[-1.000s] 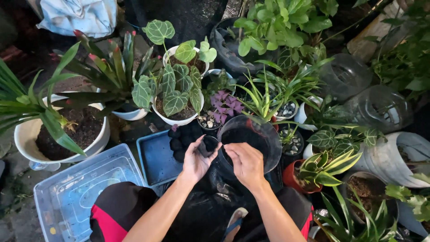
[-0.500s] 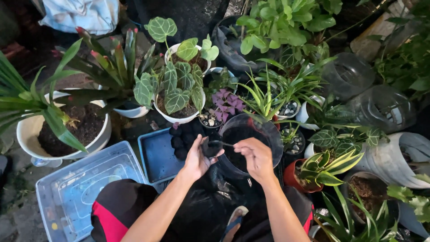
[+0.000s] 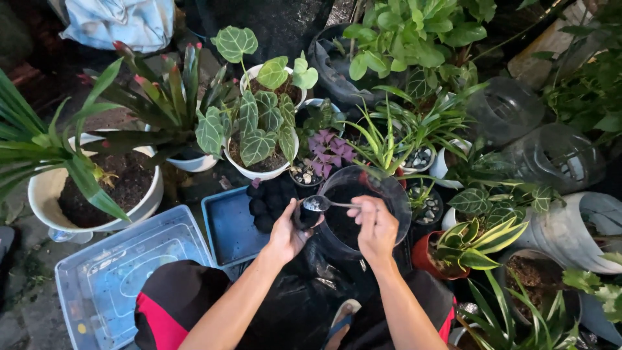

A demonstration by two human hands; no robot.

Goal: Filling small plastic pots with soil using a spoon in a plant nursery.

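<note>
View from above of a person seated among potted plants. The left hand [image 3: 287, 234] curls its fingers around a small black pot [image 3: 306, 216], holding it just in front of the lap, between a blue tray [image 3: 227, 228] and a large clear bowl of dark soil [image 3: 363, 207]. The right hand [image 3: 377, 227] pinches the handle of a metal spoon [image 3: 324, 204] with fingers closed narrowly; the spoon's bowl, which carries a pale load, rests over the mouth of the small pot. More small black pots [image 3: 267, 202] are clustered on the far part of the blue tray. A clear plastic lid [image 3: 116, 272] lies to the left of the tray. Beyond stand a white pot with veined heart-shaped leaves [image 3: 259, 139], a purple-leaved plant [image 3: 329, 150] and a large white pot of soil [image 3: 97, 191].
</note>
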